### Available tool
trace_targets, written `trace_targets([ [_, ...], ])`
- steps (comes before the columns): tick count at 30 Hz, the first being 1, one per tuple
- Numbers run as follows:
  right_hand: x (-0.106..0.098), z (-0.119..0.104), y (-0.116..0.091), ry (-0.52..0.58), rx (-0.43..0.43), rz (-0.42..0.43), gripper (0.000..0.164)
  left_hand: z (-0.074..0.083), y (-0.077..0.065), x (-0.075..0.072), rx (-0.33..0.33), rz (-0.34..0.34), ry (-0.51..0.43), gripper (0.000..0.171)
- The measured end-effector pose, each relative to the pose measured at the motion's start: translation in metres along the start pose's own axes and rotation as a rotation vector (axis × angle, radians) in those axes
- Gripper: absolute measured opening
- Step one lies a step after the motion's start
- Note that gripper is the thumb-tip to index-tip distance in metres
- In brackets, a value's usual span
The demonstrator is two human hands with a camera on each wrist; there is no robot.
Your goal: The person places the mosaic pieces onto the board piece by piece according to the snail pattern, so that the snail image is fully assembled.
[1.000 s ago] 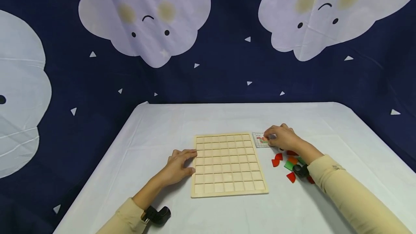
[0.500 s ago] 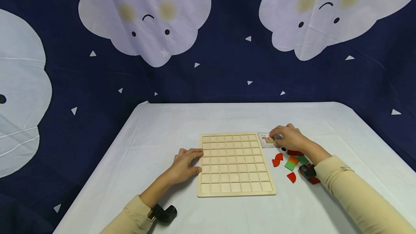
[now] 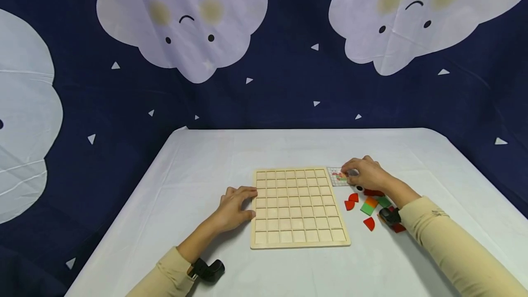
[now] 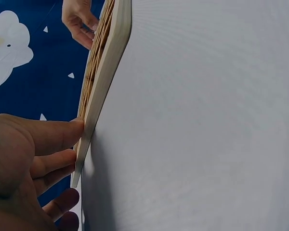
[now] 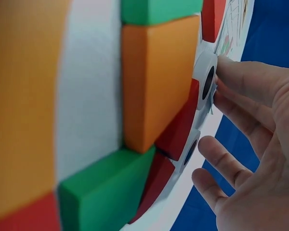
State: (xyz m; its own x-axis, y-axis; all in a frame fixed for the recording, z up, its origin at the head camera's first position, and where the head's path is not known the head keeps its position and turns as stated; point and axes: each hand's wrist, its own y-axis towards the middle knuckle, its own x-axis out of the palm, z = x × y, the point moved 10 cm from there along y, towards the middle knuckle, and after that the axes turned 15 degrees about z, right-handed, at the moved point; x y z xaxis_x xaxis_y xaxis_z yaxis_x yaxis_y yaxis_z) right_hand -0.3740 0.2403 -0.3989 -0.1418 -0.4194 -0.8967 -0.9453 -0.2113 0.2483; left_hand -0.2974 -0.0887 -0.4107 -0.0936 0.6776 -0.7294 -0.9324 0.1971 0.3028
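A wooden grid board [image 3: 297, 210] lies flat on the white table. At its left side, the thumb and fingertips of my left hand [image 3: 232, 212] touch the edge; the left wrist view shows the thumb against the rim of the board [image 4: 106, 67]. My right hand [image 3: 367, 175] is beyond the board's far right corner, thumb and forefinger pinching the right side of a small printed pattern card [image 3: 337, 178]. Part of the card is hidden by these fingers. Close under them is a white round piece with a black dot [image 5: 207, 74]; the other fingers [image 5: 226, 166] spread loosely.
Right of the board lie red quarter-round pieces [image 3: 369, 223], a green square [image 3: 366, 209], an orange square [image 3: 371, 202] and other coloured blocks, some under the right wrist. A dark blue cloth with clouds [image 3: 288, 104] hangs behind the white table [image 3: 231, 150].
Board and left hand shifted right between the first two frames. The card and right hand also moved slightly right. Since half a second ago, little differs beyond a slight shift of the view.
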Motion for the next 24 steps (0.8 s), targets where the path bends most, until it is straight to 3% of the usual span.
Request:
trace_targets([
  [14,-0.023,0.006,-0.005,0.004,0.048,0.027,0.04,-0.004,0.0,0.002,-0.027,-0.006,-0.033,0.047],
  [24,-0.039,0.018,-0.027,0.01,0.089,0.075,0.042,-0.003,-0.001,0.002,-0.02,-0.029,-0.047,0.048],
])
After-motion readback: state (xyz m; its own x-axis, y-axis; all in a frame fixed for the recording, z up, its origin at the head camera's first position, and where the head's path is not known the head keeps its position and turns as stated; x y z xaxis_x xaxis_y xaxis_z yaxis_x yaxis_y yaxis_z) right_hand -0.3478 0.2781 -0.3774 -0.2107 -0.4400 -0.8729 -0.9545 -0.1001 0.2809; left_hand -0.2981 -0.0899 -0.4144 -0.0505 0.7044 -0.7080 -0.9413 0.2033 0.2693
